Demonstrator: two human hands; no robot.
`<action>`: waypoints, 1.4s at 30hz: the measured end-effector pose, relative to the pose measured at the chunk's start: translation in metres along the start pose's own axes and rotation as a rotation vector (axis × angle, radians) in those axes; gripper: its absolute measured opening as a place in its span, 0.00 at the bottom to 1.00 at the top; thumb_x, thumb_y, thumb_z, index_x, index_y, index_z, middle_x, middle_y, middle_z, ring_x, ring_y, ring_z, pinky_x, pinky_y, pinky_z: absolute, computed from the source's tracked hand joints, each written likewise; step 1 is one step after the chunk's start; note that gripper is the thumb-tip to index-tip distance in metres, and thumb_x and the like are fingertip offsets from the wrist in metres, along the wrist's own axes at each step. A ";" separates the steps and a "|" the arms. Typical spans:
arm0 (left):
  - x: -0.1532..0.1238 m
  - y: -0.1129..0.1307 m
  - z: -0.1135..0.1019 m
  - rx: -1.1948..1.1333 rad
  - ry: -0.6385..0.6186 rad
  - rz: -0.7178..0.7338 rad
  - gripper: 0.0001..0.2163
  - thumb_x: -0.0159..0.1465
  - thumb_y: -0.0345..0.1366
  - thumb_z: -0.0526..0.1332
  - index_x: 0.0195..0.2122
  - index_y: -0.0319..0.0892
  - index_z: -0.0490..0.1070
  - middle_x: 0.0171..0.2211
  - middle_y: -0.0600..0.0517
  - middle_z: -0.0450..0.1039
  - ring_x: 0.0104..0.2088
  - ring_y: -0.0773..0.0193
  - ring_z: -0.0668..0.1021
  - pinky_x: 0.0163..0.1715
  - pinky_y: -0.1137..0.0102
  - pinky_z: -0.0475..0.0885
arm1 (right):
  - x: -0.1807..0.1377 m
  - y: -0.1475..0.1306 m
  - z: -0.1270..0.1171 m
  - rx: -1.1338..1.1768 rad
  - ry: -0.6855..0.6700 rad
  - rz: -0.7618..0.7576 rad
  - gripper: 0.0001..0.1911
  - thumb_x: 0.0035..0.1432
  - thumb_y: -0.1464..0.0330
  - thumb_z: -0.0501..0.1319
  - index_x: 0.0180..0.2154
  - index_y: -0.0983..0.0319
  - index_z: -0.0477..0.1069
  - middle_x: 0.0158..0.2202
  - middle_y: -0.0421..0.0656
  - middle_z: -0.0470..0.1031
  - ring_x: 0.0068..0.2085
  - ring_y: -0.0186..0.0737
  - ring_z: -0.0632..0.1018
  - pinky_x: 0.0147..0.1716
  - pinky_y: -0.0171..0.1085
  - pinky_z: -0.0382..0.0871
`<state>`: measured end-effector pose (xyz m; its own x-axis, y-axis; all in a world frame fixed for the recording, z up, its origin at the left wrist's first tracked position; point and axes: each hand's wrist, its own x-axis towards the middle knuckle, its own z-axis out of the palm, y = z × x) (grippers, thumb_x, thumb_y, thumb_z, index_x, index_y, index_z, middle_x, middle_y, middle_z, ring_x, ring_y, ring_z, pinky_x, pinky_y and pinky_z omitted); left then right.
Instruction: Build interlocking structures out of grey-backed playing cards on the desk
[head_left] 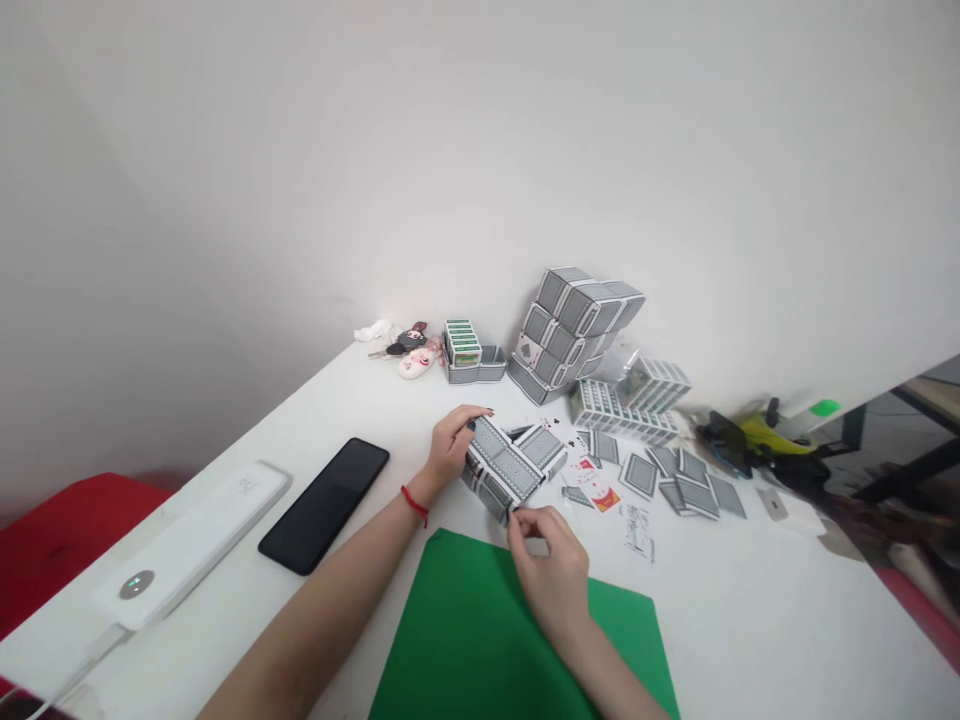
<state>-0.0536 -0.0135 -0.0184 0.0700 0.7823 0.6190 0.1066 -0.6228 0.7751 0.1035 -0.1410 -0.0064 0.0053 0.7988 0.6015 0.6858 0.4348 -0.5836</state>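
Note:
A block built of grey-backed playing cards point(504, 462) rests on the white table, just beyond a green mat point(442, 610). My left hand point(451, 440) is curled round its far left corner, steadying it. At the near corner, my right hand point(551, 560) pinches the block's edge between thumb and forefinger. Several loose playing cards point(688, 480) lie face down to the right, and a few face-up cards point(592, 480) lie beside the block. Behind it stands a taller stack of similar card blocks point(577, 330).
At the left lie a black phone point(326, 505) and a white power bank point(199, 540) with a cable. Green-and-white card boxes point(622, 408) stand by the wall. Keys and a charm point(411, 345) lie near a folded card tray point(476, 373). A yellow-and-black object point(765, 435) is at right.

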 end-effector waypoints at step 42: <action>-0.001 0.000 0.000 0.011 0.035 0.024 0.14 0.58 0.30 0.49 0.40 0.39 0.71 0.39 0.45 0.74 0.42 0.59 0.74 0.44 0.63 0.67 | 0.015 0.025 -0.009 -0.005 -0.093 -0.298 0.16 0.57 0.75 0.56 0.47 0.60 0.70 0.48 0.48 0.73 0.55 0.48 0.68 0.51 0.52 0.67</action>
<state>-0.0538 -0.0145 -0.0194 0.0378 0.7659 0.6418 0.1161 -0.6413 0.7585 0.1271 -0.1216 -0.0070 -0.2630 0.6708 0.6935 0.6509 0.6539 -0.3857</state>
